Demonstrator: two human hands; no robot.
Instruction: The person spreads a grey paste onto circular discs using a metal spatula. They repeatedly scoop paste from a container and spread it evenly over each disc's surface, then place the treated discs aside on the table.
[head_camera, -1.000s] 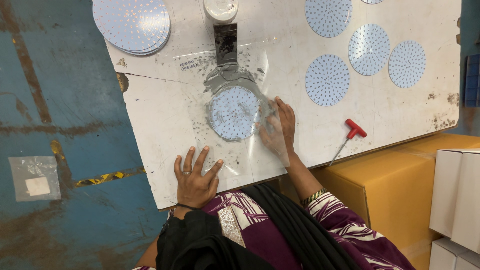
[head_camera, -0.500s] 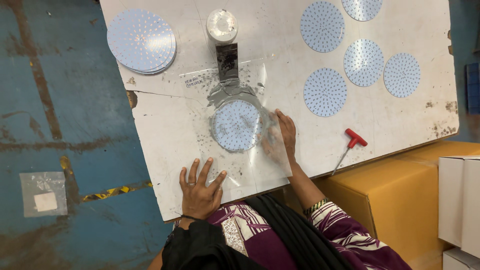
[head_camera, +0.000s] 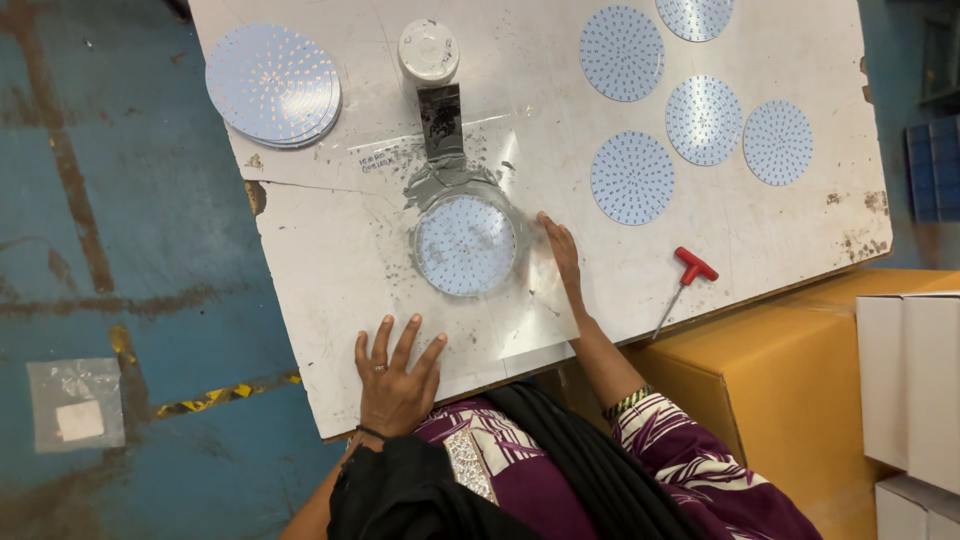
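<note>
White table (head_camera: 330, 290) — dotted discs (head_camera: 632, 177), screwdriver (head_camera: 683, 281)

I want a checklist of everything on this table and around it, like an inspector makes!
Surface: white table, scuffed, with grey smears near the middle.
Job's things: round dotted disc under a clear sheet; dark scraper above it.
Clutter: stack of discs, four loose discs, white round tub, red-handled tool.
Hands: left hand flat on the table edge; right hand pressing the sheet beside the disc. Neither holds anything.
Cables: nothing seen.
Surroundings: blue floor, yellow-brown carton, white boxes.
</note>
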